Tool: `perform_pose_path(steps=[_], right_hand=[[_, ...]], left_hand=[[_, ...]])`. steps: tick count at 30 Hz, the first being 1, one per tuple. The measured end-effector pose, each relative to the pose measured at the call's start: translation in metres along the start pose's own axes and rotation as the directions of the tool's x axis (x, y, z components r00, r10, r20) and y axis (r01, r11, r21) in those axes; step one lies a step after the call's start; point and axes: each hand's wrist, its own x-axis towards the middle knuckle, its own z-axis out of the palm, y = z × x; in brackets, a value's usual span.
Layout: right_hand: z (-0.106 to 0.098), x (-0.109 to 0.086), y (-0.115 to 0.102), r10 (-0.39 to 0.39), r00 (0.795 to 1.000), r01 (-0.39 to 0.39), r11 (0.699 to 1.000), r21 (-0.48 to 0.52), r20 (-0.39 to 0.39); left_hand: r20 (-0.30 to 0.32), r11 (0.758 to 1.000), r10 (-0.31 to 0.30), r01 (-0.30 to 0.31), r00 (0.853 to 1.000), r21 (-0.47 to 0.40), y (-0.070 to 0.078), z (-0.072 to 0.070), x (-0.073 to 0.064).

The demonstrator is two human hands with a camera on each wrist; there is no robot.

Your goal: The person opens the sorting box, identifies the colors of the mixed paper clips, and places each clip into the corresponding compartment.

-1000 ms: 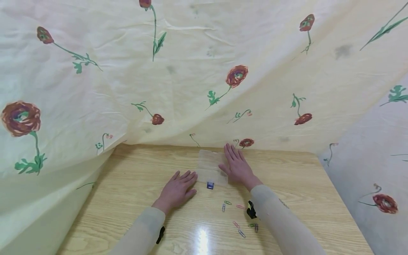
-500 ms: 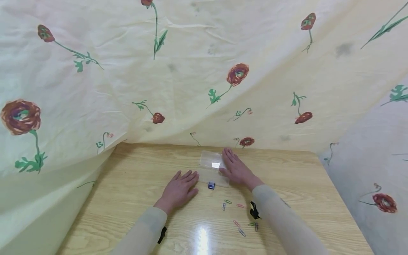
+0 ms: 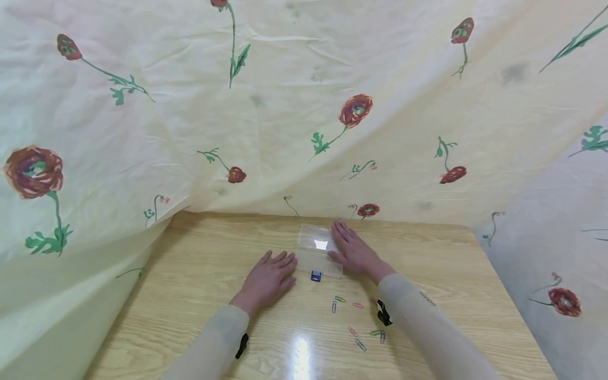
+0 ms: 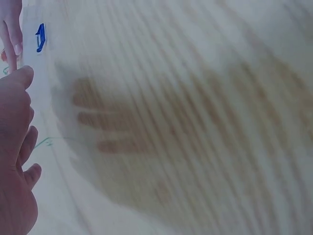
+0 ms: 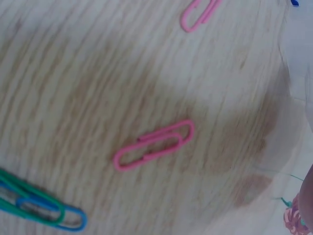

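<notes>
steadying the clear, opened-out box [image 3: 310, 259] on the table [image 3: 199, 285] seems the step, best done with light, even pressure: the left hand [image 3: 268, 278] lies at its left edge, the right hand [image 3: 355, 254] across its right side, both released, fingers extended, clear of the blue clasp [image 3: 315, 276].

Pink, green and blue paperclips [image 5: 161, 152]; red-flowered cream cloth [image 3: 275, 121]
</notes>
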Motion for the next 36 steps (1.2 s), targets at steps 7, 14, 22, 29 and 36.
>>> perform_pose_path(steps=[7,14,22,29,36], right_hand=[[-0.001,-0.001,-0.002,-0.018,1.0,0.018,1.0,0.02,-0.02],[-0.003,0.001,-0.001,-0.022,1.0,0.022,1.0,0.006,0.0],[-0.004,0.005,0.002,-0.013,0.999,0.013,1.0,-0.013,0.037],[-0.005,0.012,0.007,-0.038,0.999,0.038,0.999,-0.016,0.033],[-0.004,0.017,0.011,-0.048,0.999,0.049,0.998,-0.028,0.018]], left_hand=[[-0.016,1.0,0.006,-0.006,1.0,0.0,-0.005,-0.01,0.016],[0.08,0.997,-0.016,0.009,0.997,0.079,-0.019,-0.01,0.039],[0.104,0.993,0.025,-0.037,0.994,0.108,-0.024,-0.01,0.053],[0.134,0.997,0.003,-0.013,0.991,0.078,-0.021,-0.007,0.051],[0.115,0.996,-0.019,0.008,0.993,0.094,-0.021,0.001,0.053]])
